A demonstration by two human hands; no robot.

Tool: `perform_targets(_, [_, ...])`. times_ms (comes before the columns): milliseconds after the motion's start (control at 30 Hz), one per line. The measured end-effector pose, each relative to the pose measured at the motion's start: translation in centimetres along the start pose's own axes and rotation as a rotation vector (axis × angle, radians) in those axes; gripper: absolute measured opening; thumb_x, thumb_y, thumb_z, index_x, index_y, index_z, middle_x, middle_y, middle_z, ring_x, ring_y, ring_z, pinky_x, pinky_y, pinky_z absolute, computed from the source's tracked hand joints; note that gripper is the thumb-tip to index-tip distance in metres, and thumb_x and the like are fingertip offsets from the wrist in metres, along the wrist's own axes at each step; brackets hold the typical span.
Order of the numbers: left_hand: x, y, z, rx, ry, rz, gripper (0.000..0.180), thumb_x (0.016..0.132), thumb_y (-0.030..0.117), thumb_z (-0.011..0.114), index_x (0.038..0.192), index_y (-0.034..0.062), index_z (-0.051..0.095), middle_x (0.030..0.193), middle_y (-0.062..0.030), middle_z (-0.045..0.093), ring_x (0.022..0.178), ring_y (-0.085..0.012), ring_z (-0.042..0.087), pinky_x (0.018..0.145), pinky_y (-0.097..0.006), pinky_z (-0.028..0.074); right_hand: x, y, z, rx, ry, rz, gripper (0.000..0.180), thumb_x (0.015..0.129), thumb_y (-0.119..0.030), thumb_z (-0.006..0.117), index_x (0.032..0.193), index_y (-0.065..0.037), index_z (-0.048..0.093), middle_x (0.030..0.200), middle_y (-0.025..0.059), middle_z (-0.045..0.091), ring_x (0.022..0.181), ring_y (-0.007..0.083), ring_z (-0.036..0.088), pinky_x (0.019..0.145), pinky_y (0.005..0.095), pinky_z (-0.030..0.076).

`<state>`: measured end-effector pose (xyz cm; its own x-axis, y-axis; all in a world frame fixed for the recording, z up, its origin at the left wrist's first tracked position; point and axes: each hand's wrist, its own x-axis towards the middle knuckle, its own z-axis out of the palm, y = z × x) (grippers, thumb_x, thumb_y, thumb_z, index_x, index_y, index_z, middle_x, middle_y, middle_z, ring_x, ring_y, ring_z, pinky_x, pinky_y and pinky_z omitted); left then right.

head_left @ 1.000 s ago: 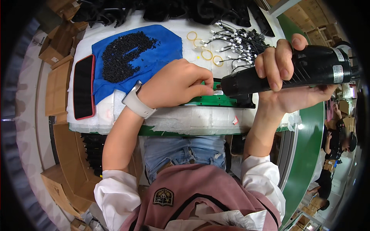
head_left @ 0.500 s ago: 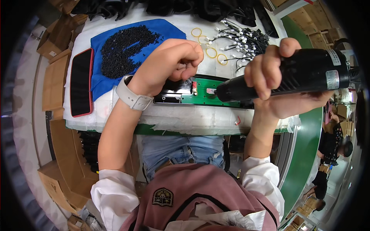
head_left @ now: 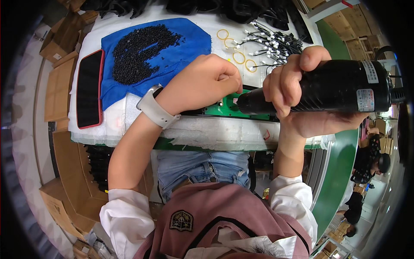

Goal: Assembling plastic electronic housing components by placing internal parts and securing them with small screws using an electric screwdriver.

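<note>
My right hand is wrapped round a thick black electric screwdriver, its tapered nose pointing left over a green circuit board. Whether the tip touches the board is hard to tell. The board lies in a long black housing, mostly covered by my left hand and the tool. My left hand, with a pale watch band at the wrist, hovers over the board just left of the nose. Its fingers are curled and pinched together; what they hold, if anything, is hidden.
A blue cloth bears a heap of small black screws. Left of it lies a red-edged phone. Yellow rings and a bundle of black cables with white connectors sit beyond the board. Black moulded parts line the far edge.
My left hand has moved right and slightly nearer, from over the housing's left part to beside the screwdriver's nose. My right hand and the screwdriver have shifted slightly left.
</note>
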<state>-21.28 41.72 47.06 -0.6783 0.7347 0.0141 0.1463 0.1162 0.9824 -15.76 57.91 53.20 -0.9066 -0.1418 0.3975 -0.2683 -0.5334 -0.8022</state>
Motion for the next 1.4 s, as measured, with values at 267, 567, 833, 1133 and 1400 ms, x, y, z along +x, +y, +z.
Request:
perform_targets(267, [-0.1,-1.0,0.4,0.226,0.001,0.079,0.018,0.071,0.010,0.055,0.080,0.0009,0.068,0.060,-0.0123,0.060,0.051,-0.0208,0.054,0.051,-0.032,0.042,0.0,0.3,0.8,0.029,-0.171,0.075,0.083,0.061,-0.075,0.060,0.095,0.000,0.046,0.060,0.0075,0.048,0.045,0.0160,0.045,0.043,0.0254,0.037])
perform_targets(567, [-0.3,0.4,0.4,0.437,-0.201,0.070,0.012,0.070,0.008,0.066,0.078,0.0003,0.067,0.048,-0.0088,0.046,0.043,-0.0178,0.040,0.046,-0.029,0.034,0.2,-0.8,-1.7,0.066,-0.055,-0.113,0.081,0.069,-0.078,0.039,0.100,-0.004,0.052,0.056,-0.0004,0.043,0.038,0.0103,0.040,0.042,0.0257,0.032])
perform_targets(833, [-0.2,-0.3,0.1,0.397,-0.076,0.210,0.015,0.073,0.013,0.068,0.078,-0.0009,0.068,0.054,-0.0085,0.055,0.047,-0.0134,0.047,0.047,-0.026,0.037,0.0,-3.1,-2.7,-0.009,-0.097,-0.093,0.073,0.071,-0.073,0.041,0.097,-0.005,0.049,0.056,-0.0002,0.045,0.034,0.0103,0.039,0.041,0.0268,0.033])
perform_targets(1133, [0.0,0.1,-0.2,-0.132,0.183,-0.160,0.029,0.085,0.020,0.046,0.068,0.0007,0.059,0.051,0.0013,0.045,0.049,-0.0054,0.037,0.046,-0.021,0.027,-0.9,-2.6,-2.7,-0.043,-0.017,0.004,0.084,0.065,-0.082,0.042,0.097,-0.004,0.046,0.054,0.0017,0.043,0.035,0.0126,0.040,0.040,0.0284,0.034])
perform_targets(1400, [-0.2,1.2,-0.3,-0.234,0.153,-0.195,0.027,0.083,0.019,0.039,0.062,0.0058,0.050,0.053,0.0020,0.045,0.047,-0.0023,0.030,0.043,-0.019,0.020,-1.0,-2.3,-2.0,-0.103,0.073,0.025,0.084,0.064,-0.082,0.044,0.092,-0.003,0.044,0.054,0.0039,0.044,0.035,0.0132,0.039,0.040,0.0271,0.035])
